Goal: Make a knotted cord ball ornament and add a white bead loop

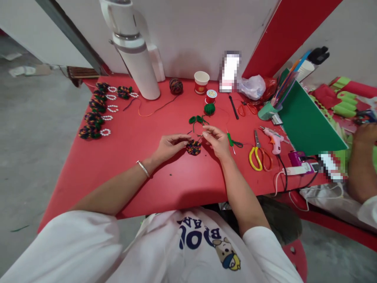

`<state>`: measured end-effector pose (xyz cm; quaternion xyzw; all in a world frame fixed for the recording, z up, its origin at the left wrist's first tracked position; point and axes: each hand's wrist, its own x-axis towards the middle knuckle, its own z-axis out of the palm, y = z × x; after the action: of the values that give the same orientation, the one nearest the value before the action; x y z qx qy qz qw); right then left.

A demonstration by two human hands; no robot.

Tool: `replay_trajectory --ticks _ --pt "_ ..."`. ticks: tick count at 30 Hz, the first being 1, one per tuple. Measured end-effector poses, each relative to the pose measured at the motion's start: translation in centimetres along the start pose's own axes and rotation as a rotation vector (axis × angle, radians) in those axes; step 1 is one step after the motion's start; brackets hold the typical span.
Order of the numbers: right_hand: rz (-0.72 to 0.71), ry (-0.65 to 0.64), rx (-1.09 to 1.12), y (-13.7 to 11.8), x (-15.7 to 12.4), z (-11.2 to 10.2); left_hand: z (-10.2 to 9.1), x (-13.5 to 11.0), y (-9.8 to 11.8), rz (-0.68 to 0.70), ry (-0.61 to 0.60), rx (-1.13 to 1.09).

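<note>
A small round crocheted piece (193,147) in dark multicolour yarn is held just above the red table. My left hand (174,145) grips its left edge between thumb and fingers. To the right of it, my right hand (216,139) is closed in a pinch on a thin strand or needle, too fine to tell which, that reaches down to the piece. Behind my fingers lie green crocheted leaves (199,119) with loose yarn tails. A green ball of yarn (209,109) sits farther back. Beside my right hand rests a green-handled crochet hook (229,139).
Finished crocheted pieces (97,104) with bead rings line the left. At the back stand a tall white flask (137,65), a multicolour yarn ball (176,86) and a paper cup (202,82). Scissors (257,151) and a pink glue gun (275,141) lie right; another person's arm (362,161) is beyond.
</note>
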<state>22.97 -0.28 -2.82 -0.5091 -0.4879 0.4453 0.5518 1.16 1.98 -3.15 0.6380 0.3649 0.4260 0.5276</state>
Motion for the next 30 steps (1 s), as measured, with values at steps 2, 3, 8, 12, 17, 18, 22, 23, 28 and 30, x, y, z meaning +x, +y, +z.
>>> replay_trajectory --ticks 2,3,8,12,17,18,22,23,28,30 --pt "0.006 -0.035 0.020 -0.2 -0.1 0.2 0.0 -0.3 -0.1 0.108 0.042 0.179" --pt "0.001 -0.054 0.025 -0.3 -0.2 0.2 -0.1 -0.3 -0.2 0.162 0.061 0.281" --pt "-0.070 -0.095 -0.132 -0.4 -0.2 0.2 -1.1 -0.7 -0.5 0.271 0.117 0.740" --pt "-0.301 -0.100 -0.543 -0.9 -0.2 -0.3 -1.2 -1.1 -0.1 0.116 0.209 0.752" --pt "-0.379 -0.195 -0.778 -1.5 -0.9 0.2 0.3 -1.6 0.9 -0.382 0.118 -0.016" --pt "-0.404 -0.237 -0.757 -1.5 -1.1 0.5 0.6 -1.6 1.1 -0.449 0.090 -0.182" --pt "-0.500 -0.397 -0.596 -1.7 -1.7 1.6 1.2 -1.9 2.2 -0.506 0.034 -0.470" --pt "-0.506 -0.401 -0.560 -1.8 -1.8 1.7 1.2 -2.0 2.4 -0.504 0.031 -0.467" --pt "-0.438 -0.270 -0.377 -2.2 -1.8 1.9 1.6 -2.6 3.1 -0.512 -0.093 -0.370" --pt "-0.400 -0.242 -0.324 -2.2 -1.7 1.9 1.8 -2.7 3.2 -0.486 -0.089 -0.319"
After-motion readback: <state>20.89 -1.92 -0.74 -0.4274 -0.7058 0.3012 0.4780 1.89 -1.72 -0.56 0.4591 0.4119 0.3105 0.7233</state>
